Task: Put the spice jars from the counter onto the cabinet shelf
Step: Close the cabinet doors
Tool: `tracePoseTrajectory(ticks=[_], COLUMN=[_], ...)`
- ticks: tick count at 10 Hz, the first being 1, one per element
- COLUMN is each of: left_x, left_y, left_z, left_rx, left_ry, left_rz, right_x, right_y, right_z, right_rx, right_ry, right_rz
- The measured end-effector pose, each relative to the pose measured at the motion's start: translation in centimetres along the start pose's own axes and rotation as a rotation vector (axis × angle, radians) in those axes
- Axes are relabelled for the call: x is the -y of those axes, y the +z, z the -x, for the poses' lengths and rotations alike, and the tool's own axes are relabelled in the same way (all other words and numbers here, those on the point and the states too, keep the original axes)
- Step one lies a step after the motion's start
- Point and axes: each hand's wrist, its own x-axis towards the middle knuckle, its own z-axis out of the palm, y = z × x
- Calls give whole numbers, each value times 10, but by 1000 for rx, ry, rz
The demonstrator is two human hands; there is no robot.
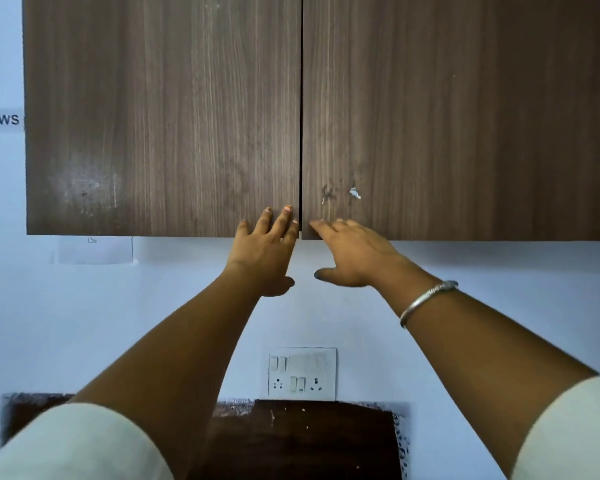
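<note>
- Pale sleeves lie nearest, the left sleeve [77, 445] and right sleeve [568, 431], with bare forearms reaching up and away.
- A bangle [426, 301] circles the right wrist.
- The left hand [265, 252] is open and holds nothing, its straight fingertips touching the lower right corner of the left door [160, 116].
- The right hand [350, 252] is open too, fingers spread, its tips at the lower left corner of the right door [465, 116].
- Both doors of the cabinet [302, 46] are closed and hide its shelf.
- A switch plate [302, 374] sits on the wall below the hands.
</note>
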Motion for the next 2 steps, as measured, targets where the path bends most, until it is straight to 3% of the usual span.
tracePoseTrajectory(ticks=[2], left_x=[21], left_y=[-29], left_z=[34], left_rx=[-87], left_ry=[-134], left_rz=[4], right_x=[-12], right_y=[-30], right_z=[32], right_rx=[10], right_ry=[181], right_rz=[53])
